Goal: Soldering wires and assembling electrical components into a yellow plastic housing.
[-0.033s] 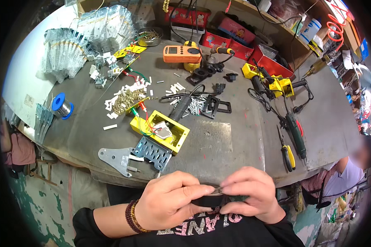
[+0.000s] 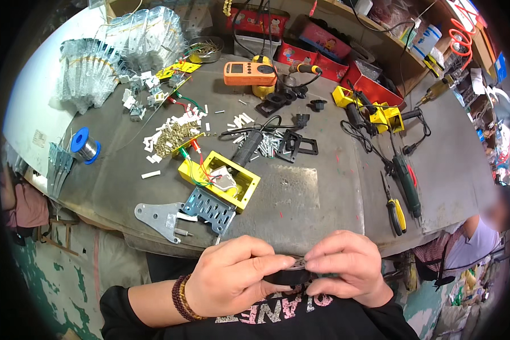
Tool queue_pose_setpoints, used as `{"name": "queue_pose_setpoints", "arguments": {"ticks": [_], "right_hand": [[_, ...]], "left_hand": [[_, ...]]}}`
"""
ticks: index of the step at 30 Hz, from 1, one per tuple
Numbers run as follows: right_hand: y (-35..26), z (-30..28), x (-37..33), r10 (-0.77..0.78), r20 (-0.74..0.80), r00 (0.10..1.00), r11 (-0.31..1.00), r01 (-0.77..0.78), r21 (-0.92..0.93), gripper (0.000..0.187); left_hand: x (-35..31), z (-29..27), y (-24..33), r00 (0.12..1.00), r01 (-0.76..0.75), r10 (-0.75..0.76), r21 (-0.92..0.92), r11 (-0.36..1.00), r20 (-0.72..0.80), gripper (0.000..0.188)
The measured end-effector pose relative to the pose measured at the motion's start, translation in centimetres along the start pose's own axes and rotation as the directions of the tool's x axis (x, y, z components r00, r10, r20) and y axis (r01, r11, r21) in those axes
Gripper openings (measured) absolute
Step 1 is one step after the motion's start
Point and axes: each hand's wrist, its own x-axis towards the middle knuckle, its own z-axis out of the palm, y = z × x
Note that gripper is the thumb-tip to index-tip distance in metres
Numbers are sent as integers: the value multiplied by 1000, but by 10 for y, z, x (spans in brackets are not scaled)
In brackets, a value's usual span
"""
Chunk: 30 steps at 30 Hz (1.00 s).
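Just off the bench's front edge, close to my body, both hands hold a black round part point(image 2: 289, 277) with a greyish top rim. My left hand point(image 2: 232, 277) grips its left side, thumb and fingers closed on it. My right hand point(image 2: 348, 265) pinches the other side, fingertips on the top and thumb side below. The fingers partly hide the part. Nearest on the bench lie a grey metal bracket point(image 2: 160, 220) and a slotted bluish metal plate point(image 2: 208, 211). Behind them a yellow open box point(image 2: 250, 192) has red and green clip leads.
Beyond lie a heap of small brass and white pieces point(image 2: 173, 136), a solder spool point(image 2: 85, 146) and an orange meter point(image 2: 249, 73). Pliers point(image 2: 396, 212) and a dark green electric tool point(image 2: 407, 184) lie at right, near yellow tool holders point(image 2: 386, 119). Another person point(image 2: 476, 243) sits at far right.
My right fingers have shifted slightly along the black round part. Its top and side show at a slightly different tilt. The left hand stays in place.
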Motion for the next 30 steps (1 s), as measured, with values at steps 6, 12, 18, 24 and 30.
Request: {"name": "queue_pose_setpoints", "arguments": {"ticks": [6, 12, 18, 24, 30], "right_hand": [[-8, -3, 8, -90, 68, 994, 993, 95, -76, 29], [-5, 1, 2, -46, 68, 997, 996, 52, -75, 26], [-4, 2, 3, -49, 50, 998, 997, 52, -58, 20], [-7, 3, 5, -8, 138, 990, 997, 18, -71, 22], [-8, 2, 6, 24, 212, 977, 995, -2, -103, 25]], "left_hand": [[1, -1, 1, 998, -56, 54, 71, 996, 23, 38], [5, -2, 7, 998, -68, 67, 97, 993, 16, 49], [1, 0, -1, 995, -95, 93, 114, 989, 26, 35], [3, -2, -2, 990, -116, 102, 146, 982, 99, 37], [3, -3, 4, 995, -33, 26, 74, 997, 96, 40]]}}
